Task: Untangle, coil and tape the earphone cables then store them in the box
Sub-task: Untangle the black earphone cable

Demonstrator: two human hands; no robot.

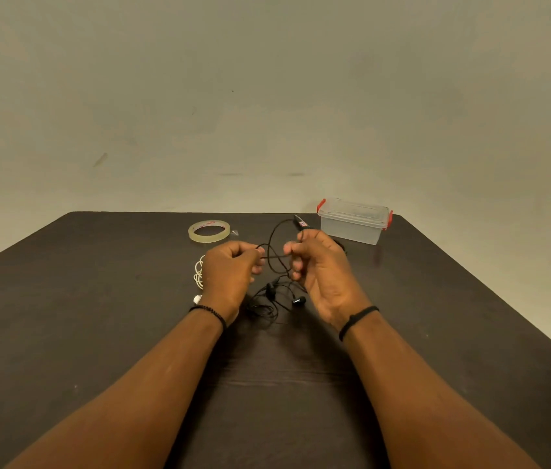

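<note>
Both hands hover over the dark worktop (98,299), each pinching the black earphone cable (275,262): the left hand (230,275) and the right hand (318,269) hold it with curled fingers, loops hanging between them. A white earphone cable (198,274) lies at the left hand's 9 o'clock. The tape roll (209,231) sits at 11 o'clock and the lidded clear box (354,221) at 1 o'clock.
</note>
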